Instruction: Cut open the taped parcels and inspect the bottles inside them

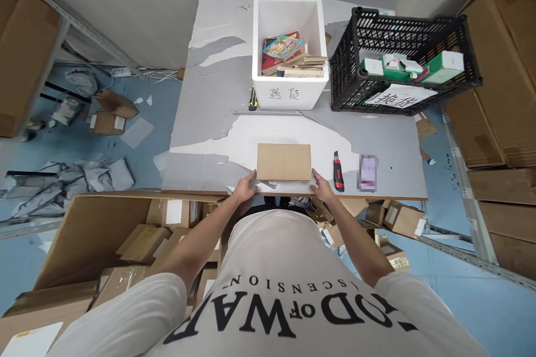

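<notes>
As the head view looks down on the worktop (196,170), a cardboard box (283,162) sits near its front edge, between the two hands. Fingers of the left hand (245,187) reach its left end, those of the right hand (322,186) its right end; whether either grips it, I cannot tell. A red-and-black cutter (338,173) lies right of them; beyond stands a white bin (307,92) of books (299,70).
</notes>
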`<state>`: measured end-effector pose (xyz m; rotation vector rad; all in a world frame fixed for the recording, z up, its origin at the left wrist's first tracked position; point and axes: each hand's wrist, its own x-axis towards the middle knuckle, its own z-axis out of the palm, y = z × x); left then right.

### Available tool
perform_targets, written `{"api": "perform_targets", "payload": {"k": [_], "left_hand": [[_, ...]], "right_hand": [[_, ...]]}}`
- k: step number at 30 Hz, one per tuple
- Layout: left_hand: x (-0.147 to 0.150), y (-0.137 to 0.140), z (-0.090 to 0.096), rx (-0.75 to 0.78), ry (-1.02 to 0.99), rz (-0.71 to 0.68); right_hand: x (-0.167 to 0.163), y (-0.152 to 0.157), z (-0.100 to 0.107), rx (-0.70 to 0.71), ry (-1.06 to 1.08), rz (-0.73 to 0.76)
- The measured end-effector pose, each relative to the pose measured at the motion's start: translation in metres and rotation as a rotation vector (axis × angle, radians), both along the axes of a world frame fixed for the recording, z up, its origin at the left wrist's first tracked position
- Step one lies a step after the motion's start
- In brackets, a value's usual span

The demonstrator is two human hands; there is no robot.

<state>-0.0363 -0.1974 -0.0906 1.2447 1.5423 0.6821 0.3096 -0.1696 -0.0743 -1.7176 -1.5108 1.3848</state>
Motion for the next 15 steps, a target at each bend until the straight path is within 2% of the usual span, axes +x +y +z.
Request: {"api": "perform_targets", "payload": {"k": [2,4,7,11,15], "left_hand": [[0.005,-0.004,-0.005,0.011,-0.011,-0.025],[0.01,-0.003,-0.007,0.018,-0.028,-0.001],[0.013,0.0,0.0,0.052,-0.011,0.009],[0.011,0.001,0.024,0.082,0.121,-0.017],[0.015,0.002,0.059,0.127,0.2,0.027]], "right_hand": [[-0.006,-0.005,0.0,0.012,0.002,0.059],[-0.015,-0.005,0.002,0.02,0.015,0.058],[-0.023,-0.003,0.008,0.039,0.019,0.044],[-0.022,-0.001,0.023,0.067,-0.022,0.048],[-0.021,0.001,0.053,0.125,-0.054,0.03]]}}
